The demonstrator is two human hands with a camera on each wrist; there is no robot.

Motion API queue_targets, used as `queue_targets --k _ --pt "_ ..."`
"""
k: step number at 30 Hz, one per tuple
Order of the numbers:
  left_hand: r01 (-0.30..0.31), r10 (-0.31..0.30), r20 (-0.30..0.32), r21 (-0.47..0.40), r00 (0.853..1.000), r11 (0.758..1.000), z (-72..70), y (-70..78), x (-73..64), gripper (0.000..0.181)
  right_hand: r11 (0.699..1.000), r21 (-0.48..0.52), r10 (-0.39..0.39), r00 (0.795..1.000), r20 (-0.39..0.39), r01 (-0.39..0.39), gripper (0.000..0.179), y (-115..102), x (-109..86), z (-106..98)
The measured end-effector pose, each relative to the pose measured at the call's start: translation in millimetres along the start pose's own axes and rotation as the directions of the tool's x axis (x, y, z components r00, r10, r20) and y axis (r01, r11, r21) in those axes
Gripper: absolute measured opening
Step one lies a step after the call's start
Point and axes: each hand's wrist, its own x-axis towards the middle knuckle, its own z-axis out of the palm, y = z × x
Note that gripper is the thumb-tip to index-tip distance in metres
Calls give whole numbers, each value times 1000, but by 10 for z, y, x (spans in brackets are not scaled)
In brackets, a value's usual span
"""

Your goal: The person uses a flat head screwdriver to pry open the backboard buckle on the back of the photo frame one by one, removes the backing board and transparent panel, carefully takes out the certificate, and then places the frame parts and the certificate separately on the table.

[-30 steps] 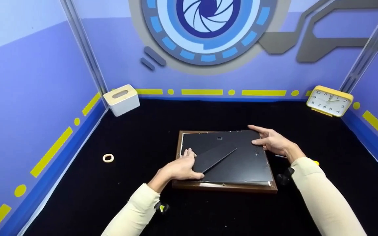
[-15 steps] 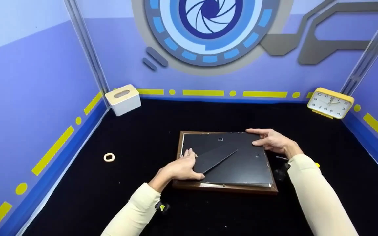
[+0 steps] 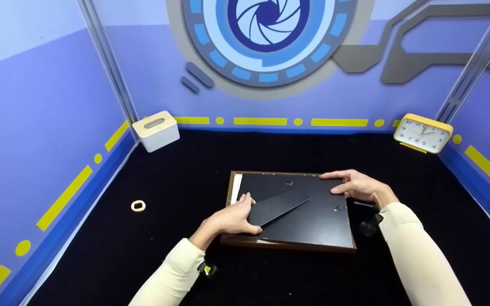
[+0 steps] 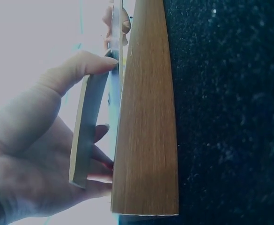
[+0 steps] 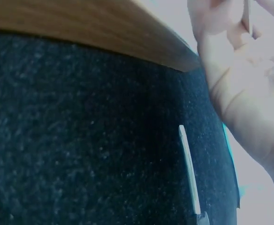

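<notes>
A brown wooden picture frame (image 3: 287, 243) lies face down on the black cloth, with its black backing board (image 3: 313, 225) over it. A black stand leg (image 3: 278, 207) rises at a slant from the board. My left hand (image 3: 231, 218) grips the board by this leg; in the left wrist view the thumb and fingers straddle the leg (image 4: 86, 126) and their tips reach the board. At the far right corner my right hand (image 3: 363, 187) pinches the board's edge, thumb on top. A white strip (image 3: 237, 187) shows along the frame's left inside.
A small cream ring (image 3: 138, 206) lies to the left. At the back stand a tissue box (image 3: 158, 137) and a yellow clock (image 3: 423, 135). In the right wrist view a thin metal shaft (image 5: 189, 168) lies beside the frame; its other end is out of view.
The board's raised right side has come down closer to the frame. It has also shifted right, baring a wider white strip at the left. Both hands keep their holds.
</notes>
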Motion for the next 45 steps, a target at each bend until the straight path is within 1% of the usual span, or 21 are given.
queue_targets --k 2,4,10,13,17,20,21,23,24,26,28,29,31,34,36,39,41,43,45 --pt "-6 6 -2 -11 1000 1000 -7 2 -1 87 1000 -17 -6 1000 4 6 58 -14 -3 -5" --pt "-6 6 1 -21 1000 1000 -18 10 4 86 1000 -25 -12 1000 3 12 57 -32 -3 -12" --pt "2 -2 16 -27 1000 1000 -32 19 29 87 1000 18 -11 1000 -6 11 50 -43 -7 -42" --pt "0 0 3 -38 1000 999 -34 10 29 82 999 29 -15 1000 13 14 48 -28 -29 -56" --pt "-30 26 -62 -71 998 997 -50 -7 35 79 997 52 -53 998 25 52 50 -25 -89 -81" --pt "-57 41 -129 -118 991 991 -85 -18 43 86 993 67 -98 995 -3 98 51 -39 -167 -107" --pt "-58 36 -155 -138 987 989 -100 -24 43 88 991 70 -113 993 -15 114 51 -40 -203 -120" --pt "-58 15 -228 -188 974 981 -133 -47 48 87 985 86 -147 988 -41 150 51 -30 -293 -158" --pt "-60 0 -266 -215 964 975 -146 -68 52 85 981 96 -165 984 -60 170 51 -19 -348 -182" --pt "-56 -34 -341 -252 939 966 -172 -120 58 76 967 124 -209 973 -101 221 51 16 -469 -241" --pt "-42 -66 -383 -266 921 963 -193 -190 59 71 942 177 -260 954 -151 285 51 52 -592 -307" --pt "-27 -83 -386 -272 919 962 -198 -234 54 70 926 202 -283 941 -185 318 51 67 -648 -336" --pt "9 -116 -369 -280 922 960 -202 -330 45 73 886 255 -324 910 -257 388 50 89 -743 -387" --pt "62 -153 -304 -290 940 955 -190 -477 28 84 825 320 -345 863 -370 467 49 107 -848 -449" --pt "95 -172 -251 -291 953 952 -182 -548 18 89 797 348 -321 834 -449 494 48 115 -908 -478" --pt "120 -169 -187 -248 968 961 -182 -602 7 92 752 401 -248 788 -564 524 45 125 -994 -513" --pt "124 -162 -159 -222 974 967 -186 -619 9 94 721 426 -194 749 -634 547 42 130 -1046 -533" --pt "125 -155 -145 -195 977 973 -190 -626 8 94 694 438 -145 707 -692 571 40 134 -1092 -550" --pt "123 -149 -136 -179 979 976 -191 -634 2 93 683 439 -101 670 -736 584 39 145 -1132 -568"
